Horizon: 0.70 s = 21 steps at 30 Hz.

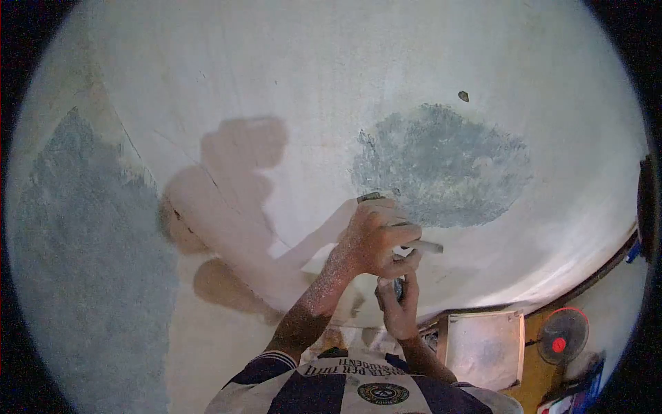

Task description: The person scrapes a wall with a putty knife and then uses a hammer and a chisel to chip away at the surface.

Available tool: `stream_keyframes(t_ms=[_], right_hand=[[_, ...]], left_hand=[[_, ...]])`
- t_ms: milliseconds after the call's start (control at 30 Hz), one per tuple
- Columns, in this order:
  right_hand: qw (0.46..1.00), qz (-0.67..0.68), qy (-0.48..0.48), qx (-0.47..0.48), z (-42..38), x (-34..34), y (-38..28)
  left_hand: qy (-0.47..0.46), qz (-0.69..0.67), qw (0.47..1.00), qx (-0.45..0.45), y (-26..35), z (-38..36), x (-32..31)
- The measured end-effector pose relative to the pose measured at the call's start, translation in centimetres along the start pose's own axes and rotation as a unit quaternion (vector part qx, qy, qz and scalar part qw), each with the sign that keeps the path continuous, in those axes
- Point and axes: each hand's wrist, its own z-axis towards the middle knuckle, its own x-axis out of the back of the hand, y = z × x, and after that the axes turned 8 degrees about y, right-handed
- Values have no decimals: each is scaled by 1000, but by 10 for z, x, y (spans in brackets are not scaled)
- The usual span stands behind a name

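Note:
Both my hands are close together at a pale wall (310, 90), one above the other. The upper one is my left hand (376, 238), its fingers closed round a dark hand tool (371, 198) whose end shows beside the knuckles. A pale grey rod (429, 246) sticks out to the right from under those fingers. Just below, my right hand (398, 307) is wrapped round a dark part in line with the tool. My fingers hide most of the tool, so its exact kind cannot be made out. Pale dust speckles my left forearm. A rough grey-blue patch (448, 165) lies just above and right of my hands.
Another grey-blue area (89, 262) covers the wall at left, with a thin crack beside it. A small dark hole (463, 96) is above the round patch. At lower right are a pale panel (483, 348) and a fan (562, 338) with a red hub.

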Motion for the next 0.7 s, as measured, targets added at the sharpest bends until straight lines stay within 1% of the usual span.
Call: stream_keyframes(t_ms=[33, 67, 133, 233, 333, 367, 467, 567, 667, 700], right_hand=[[1000, -15, 7, 14, 2, -1, -2], [1000, 1, 12, 13, 3, -2, -6], [999, 37, 25, 14, 4, -6, -16], [994, 84, 11, 75, 5, -9, -9], [996, 77, 8, 34, 5, -12, -20], [998, 50, 13, 45, 4, -18, -27], [996, -15, 27, 84, 1, -30, -38], [993, -39, 28, 108, 1, -31, -35], [992, -53, 44, 106, 4, -33, -45], [990, -66, 55, 109, 8, -35, -49]], left_hand=[[-14, -3, 1000, 1, 0, 4, 3], [-29, -6, 1000, 0, 3, 10, 7], [-9, -49, 998, -32, 8, 21, 13], [25, -90, 992, -80, 5, 25, 13], [35, -89, 991, -97, -3, 22, 15], [34, -82, 991, -99, -5, 21, 18], [-18, -106, 987, -117, -4, 28, 37], [32, -97, 984, -148, -16, 26, 29], [18, -70, 984, -164, -15, 41, 37], [39, -77, 982, -166, -17, 42, 35]])
